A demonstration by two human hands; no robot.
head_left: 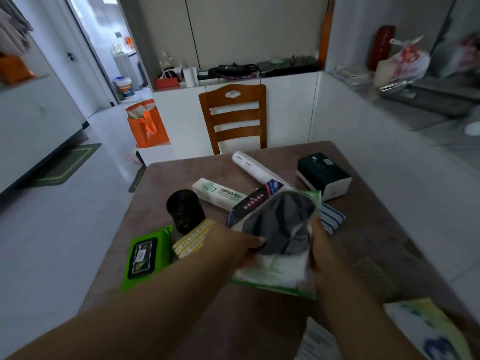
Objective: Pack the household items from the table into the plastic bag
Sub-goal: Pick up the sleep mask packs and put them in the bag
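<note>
Over the brown table (166,178), my left hand (242,246) and my right hand (320,246) each grip a side of a grey, see-through plastic bag (283,224). A dark box with pink dots (249,203) sticks out at the bag's far left edge; I cannot tell whether it is inside. Under the bag lies a green-and-white packet (270,275). Around it lie a black jar (185,211), a white-green toothpaste box (218,194), a white roll (253,167), a dark green and white box (324,175), a green wipes pack (148,255), a yellow pack (193,239) and a blue-striped cloth (333,219).
A wooden chair (233,118) stands at the table's far edge, with white cabinets behind it. An orange bag (146,124) sits on the floor to the left. A printed yellow-blue item (428,331) lies at the table's near right corner.
</note>
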